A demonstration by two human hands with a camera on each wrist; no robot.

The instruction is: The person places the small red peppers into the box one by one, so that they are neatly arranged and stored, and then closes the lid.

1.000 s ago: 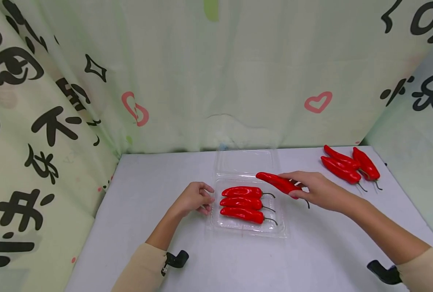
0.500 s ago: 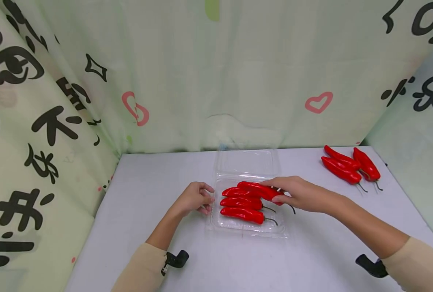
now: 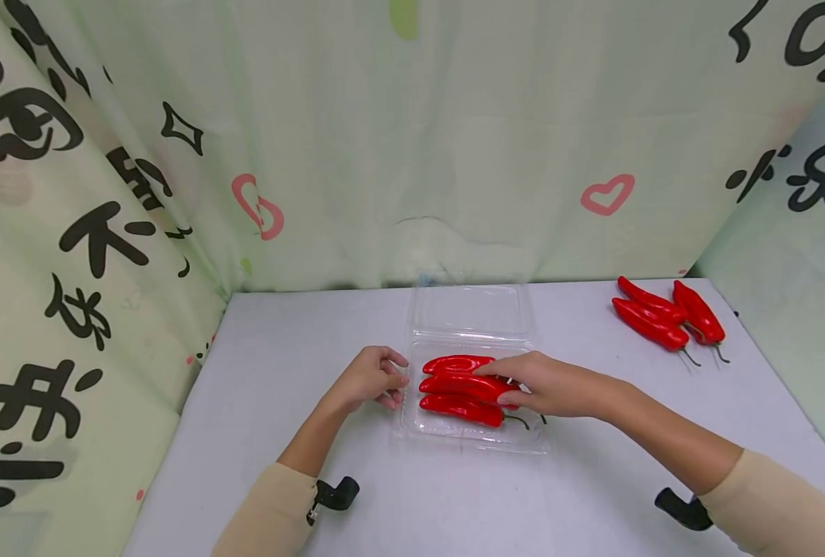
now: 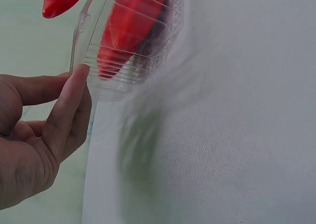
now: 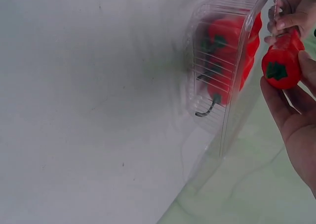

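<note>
A clear plastic clamshell box [image 3: 447, 435] lies opened on the table with three red chili peppers [image 3: 457, 410] side by side in its base. My left hand [image 3: 373, 381] pinches the box's left rim between thumb and fingers, as the left wrist view shows. Over the box, my right hand [image 3: 551, 384] holds another red pepper [image 5: 280, 68] near its green-capped stem end, between thumb and fingers. That pepper stays above the rim in the right wrist view and overlaps the middle pepper in the head view, hiding part of it.
Three more red peppers [image 3: 652, 323] lie together at the table's back right. Behind the base, the box's clear lid [image 3: 473, 309] stretches toward the back edge of the white table [image 3: 301, 333]. A printed pale green curtain [image 3: 356, 155] stands at the back and sides.
My right hand has carried its pepper leftward from beside the box to over the peppers inside, and then toward me and lower. The left hand has stayed at the rim.
</note>
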